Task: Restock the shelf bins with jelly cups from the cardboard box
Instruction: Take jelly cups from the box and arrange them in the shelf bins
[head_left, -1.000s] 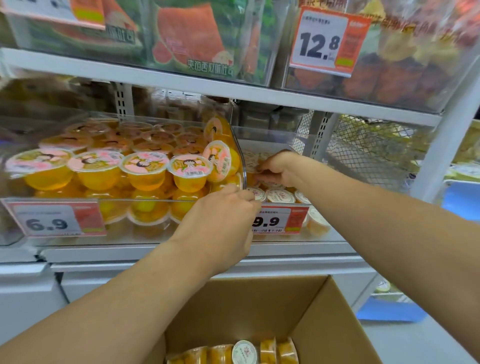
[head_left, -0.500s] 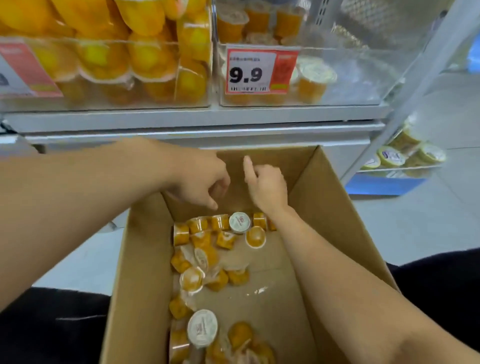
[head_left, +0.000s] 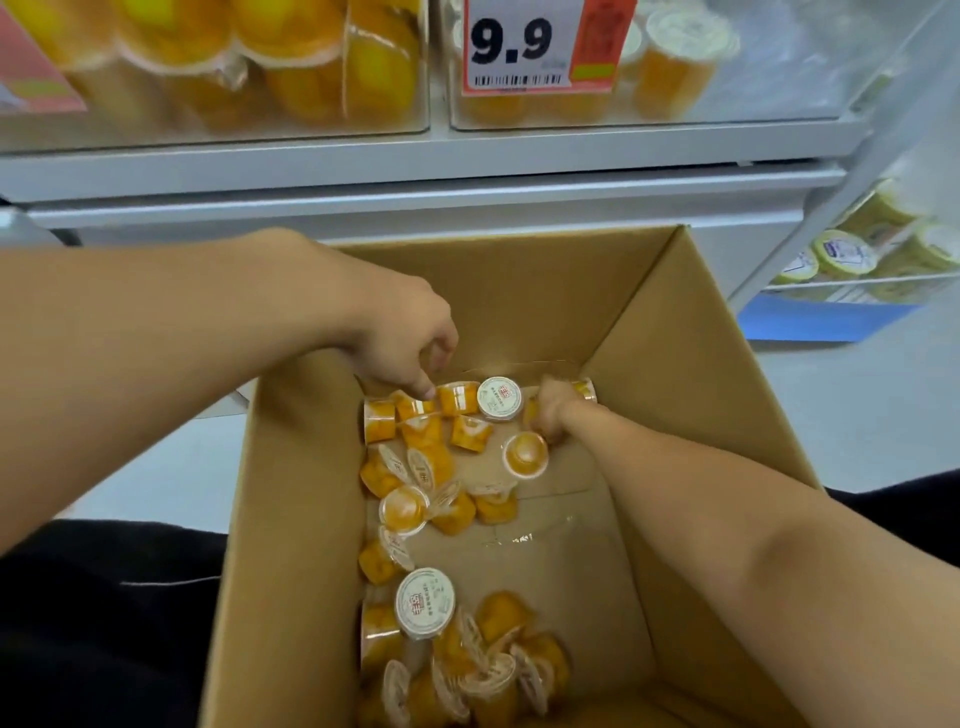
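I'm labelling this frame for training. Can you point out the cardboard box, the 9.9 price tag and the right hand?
cardboard box (head_left: 670, 332): head view, bare inner right wall.
9.9 price tag (head_left: 511, 41): head view, white field with the digits.
right hand (head_left: 553, 410): head view, back of the hand among the cups.

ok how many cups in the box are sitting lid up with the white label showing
2: one white lid at the far end between the hands, one nearer the camera on the pile. Others lie sideways, and some may be hidden.

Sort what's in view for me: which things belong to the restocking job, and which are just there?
Job:
- brown cardboard box
- small orange jelly cups with white foil lids
- clear plastic shelf bin tagged 9.9
- left hand, right hand, both reaching among the cups

Just there:
- neighbouring clear bin of large yellow fruit cups
- lower-shelf yellow cups
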